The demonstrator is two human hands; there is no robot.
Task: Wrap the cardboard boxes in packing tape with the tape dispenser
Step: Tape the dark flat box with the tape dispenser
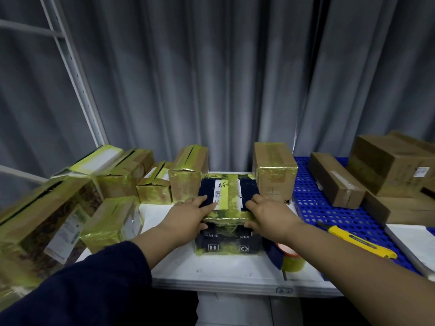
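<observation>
dark taped box [227, 241] lies flat, centre; tape dispenser [293, 263] near its right.

Yellow knife [360, 241] lies on blue mat [310, 208].

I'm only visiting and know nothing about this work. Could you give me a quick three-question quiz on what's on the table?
1. True or false: the left hand and the right hand both hold the dark box.
2. Where does the yellow knife lie? A: on the blue perforated panel; B: on the dark box; C: in a hand.
3. Fill in: the tape roll sits on the person's ___ side of the dark box.
Key: 1 true; 2 A; 3 right.
</observation>
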